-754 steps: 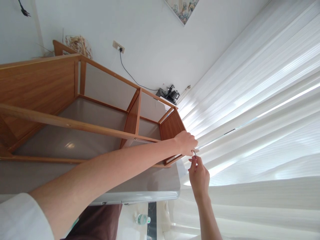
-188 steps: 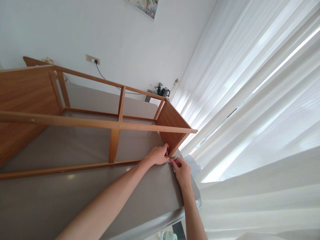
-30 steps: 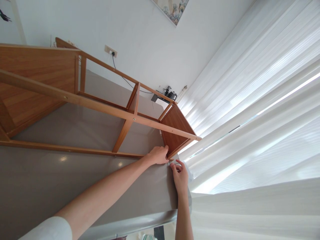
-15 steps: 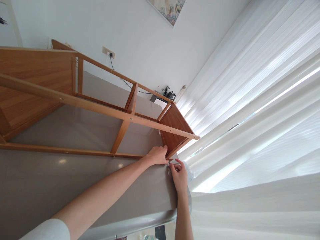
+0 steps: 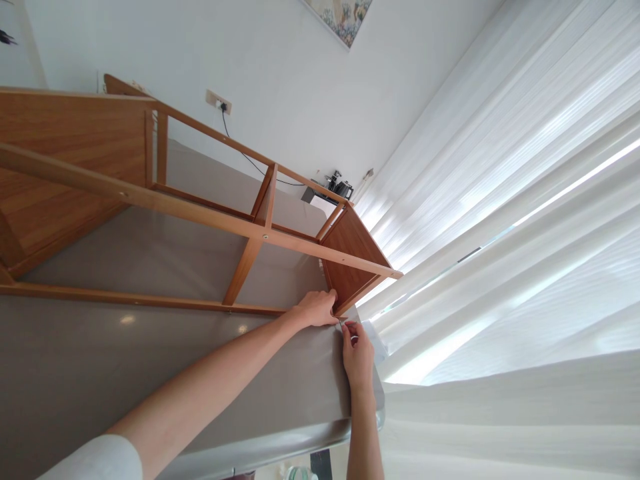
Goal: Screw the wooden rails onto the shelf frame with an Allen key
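In the head view, the wooden frame rests on the grey worktop. At its near right corner the left hand grips the lower rail; the right hand pinches a thin tool, too small to identify, against the rail's end. Good practice would be bracing the rail firmly, keeping the tool seated and turning in short strokes.

On my left arm I am wearing a plain white sleeve, its curved edge encircling the limb, and beyond that edge the forearm is showing bare to my left hand, while my right forearm is likewise showing bare up to my right hand.
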A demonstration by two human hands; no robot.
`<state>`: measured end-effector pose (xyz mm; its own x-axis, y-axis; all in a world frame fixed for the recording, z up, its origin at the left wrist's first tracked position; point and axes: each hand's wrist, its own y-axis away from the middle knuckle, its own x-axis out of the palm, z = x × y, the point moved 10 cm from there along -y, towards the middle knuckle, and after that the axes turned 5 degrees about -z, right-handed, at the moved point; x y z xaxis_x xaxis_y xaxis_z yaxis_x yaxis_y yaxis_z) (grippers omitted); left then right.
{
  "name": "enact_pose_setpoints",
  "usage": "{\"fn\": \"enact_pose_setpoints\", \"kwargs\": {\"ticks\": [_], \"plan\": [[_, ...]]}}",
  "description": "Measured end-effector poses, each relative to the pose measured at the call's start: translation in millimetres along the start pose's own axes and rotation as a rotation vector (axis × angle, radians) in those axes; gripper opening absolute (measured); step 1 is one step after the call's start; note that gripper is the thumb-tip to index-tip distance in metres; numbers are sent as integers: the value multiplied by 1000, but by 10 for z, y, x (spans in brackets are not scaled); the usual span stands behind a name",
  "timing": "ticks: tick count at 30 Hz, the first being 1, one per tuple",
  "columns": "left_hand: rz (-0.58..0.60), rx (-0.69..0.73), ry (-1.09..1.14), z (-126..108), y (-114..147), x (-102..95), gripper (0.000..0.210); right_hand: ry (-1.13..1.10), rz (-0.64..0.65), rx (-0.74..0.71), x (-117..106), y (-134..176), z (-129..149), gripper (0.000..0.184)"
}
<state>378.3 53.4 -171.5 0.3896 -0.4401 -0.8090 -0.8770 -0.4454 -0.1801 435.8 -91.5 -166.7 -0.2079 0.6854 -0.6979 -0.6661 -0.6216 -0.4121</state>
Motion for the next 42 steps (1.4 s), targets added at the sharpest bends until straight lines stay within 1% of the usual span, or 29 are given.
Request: {"fn": "enact_pose_setpoints", "kwargs": {"ticks": [8,13,19,23,29,33,35,39,42], "plan": [[12,12,18,-1,-7,12,47,86,4,-108,1,21,155,29],[6,10,18,4,-4,19,47,113,-4,-131,4,37,188,30],[-1,21,20,0,-2,20,48,85,-26,-70,-11,17,121,33],[-4,22,19,2,-3,16,50,41,-12,-33,-15,-4,119,35],[-1,25,14,-12,10,5,50,-66,18,97,-24,-47,-30,37],[0,24,12,-19,16,-6,50,-150,4,162,-31,-63,-138,52],[-2,26,9,-22,17,-11,48,-176,6,174,-17,-63,-157,55],[-8,33,4,-30,17,-17,46,-202,18,176,9,-68,-160,52],[-9,25,-3,-27,15,-14,47,-208,15,175,4,-80,-164,54]]}}
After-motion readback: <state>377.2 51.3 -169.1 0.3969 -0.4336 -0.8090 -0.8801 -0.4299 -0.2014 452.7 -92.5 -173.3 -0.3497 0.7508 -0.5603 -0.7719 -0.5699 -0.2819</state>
